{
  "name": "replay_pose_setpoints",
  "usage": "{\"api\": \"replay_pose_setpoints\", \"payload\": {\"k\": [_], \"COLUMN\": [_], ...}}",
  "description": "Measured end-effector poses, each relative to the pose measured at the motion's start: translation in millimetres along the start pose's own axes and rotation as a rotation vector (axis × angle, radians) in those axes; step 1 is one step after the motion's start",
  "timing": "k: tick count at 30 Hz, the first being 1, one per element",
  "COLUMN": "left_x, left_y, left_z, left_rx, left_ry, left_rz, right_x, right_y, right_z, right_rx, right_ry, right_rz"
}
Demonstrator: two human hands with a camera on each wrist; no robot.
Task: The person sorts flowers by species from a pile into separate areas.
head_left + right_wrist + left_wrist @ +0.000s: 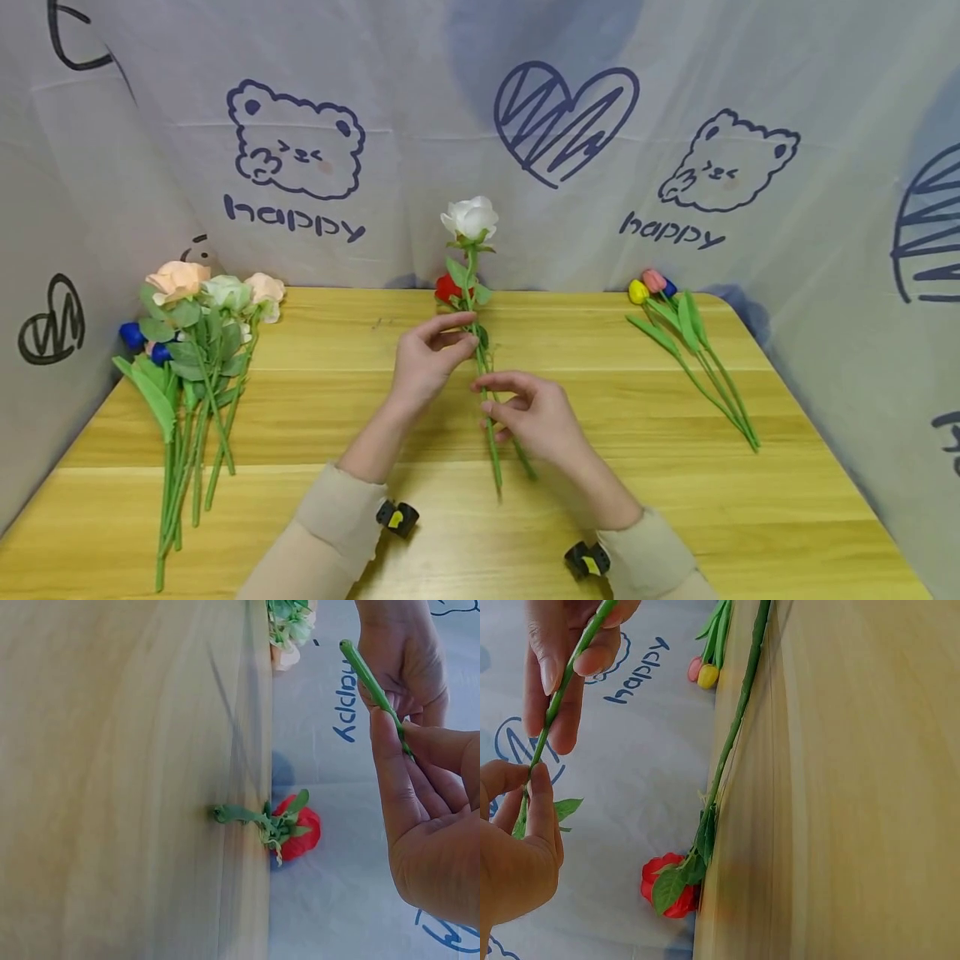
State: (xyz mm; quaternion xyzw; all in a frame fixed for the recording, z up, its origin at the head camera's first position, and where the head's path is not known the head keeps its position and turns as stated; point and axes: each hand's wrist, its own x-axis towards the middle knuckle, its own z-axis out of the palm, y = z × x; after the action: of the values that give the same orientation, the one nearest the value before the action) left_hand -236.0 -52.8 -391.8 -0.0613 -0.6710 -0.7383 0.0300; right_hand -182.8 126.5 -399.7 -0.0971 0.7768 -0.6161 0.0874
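Observation:
A white artificial rose (471,220) with a long green stem is held up over the middle of the table. My left hand (426,360) pinches its stem just below the leaves, between thumb and fingers. Lower on the same stem, my right hand (538,417) pinches it too, as the left wrist view shows with the right fingers (547,664) on the green stem (570,671). Beneath lies a red rose (671,885) on the table, its bloom at the far edge; in the head view the white rose's stem and leaves partly cover it.
On the left of the wooden table (337,517) lies a bunch of peach and pale green roses (227,293) with blue tulips (132,336). Several tulips (654,282) in yellow, pink and blue lie at the right. A printed cloth (420,150) hangs behind the table.

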Motion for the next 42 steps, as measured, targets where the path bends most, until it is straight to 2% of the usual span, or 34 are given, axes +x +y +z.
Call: {"api": "replay_pose_setpoints", "payload": {"k": [7,13,18,22,28,31,37,42], "left_x": [1.6,3.6,3.2,1.4,-6.3,-10.4,-16.8,-20.8], "left_y": [4.0,13.3,20.4,24.2,29.5,31.1,34.9,38.6], "left_z": [-0.2,-1.9,-9.4,-21.2,-55.6,-79.2,-127.2,-165.7], "left_rx": [0.02,0.03,0.059,0.079,0.218,0.318,0.582,0.72], "left_ry": [0.002,-0.02,-0.026,-0.022,-0.025,-0.026,-0.01,-0.029], "left_rz": [0.019,0.048,0.076,0.1,0.121,0.128,0.133,0.109], "right_x": [0,1,4,4,1,0,0,3], "right_y": [-4,-11,-14,-10,0,5,18,27], "right_z": [-1.3,-5.4,-12.4,-21.8,-36.1,-42.2,-52.9,-57.2], "right_rx": [-0.027,-0.039,-0.067,-0.104,-0.155,-0.181,-0.242,-0.275], "right_ry": [0.014,0.015,0.017,0.038,0.065,0.063,0.029,-0.012], "right_rz": [-0.015,-0.065,-0.095,-0.096,-0.04,-0.01,0.028,0.066]}}
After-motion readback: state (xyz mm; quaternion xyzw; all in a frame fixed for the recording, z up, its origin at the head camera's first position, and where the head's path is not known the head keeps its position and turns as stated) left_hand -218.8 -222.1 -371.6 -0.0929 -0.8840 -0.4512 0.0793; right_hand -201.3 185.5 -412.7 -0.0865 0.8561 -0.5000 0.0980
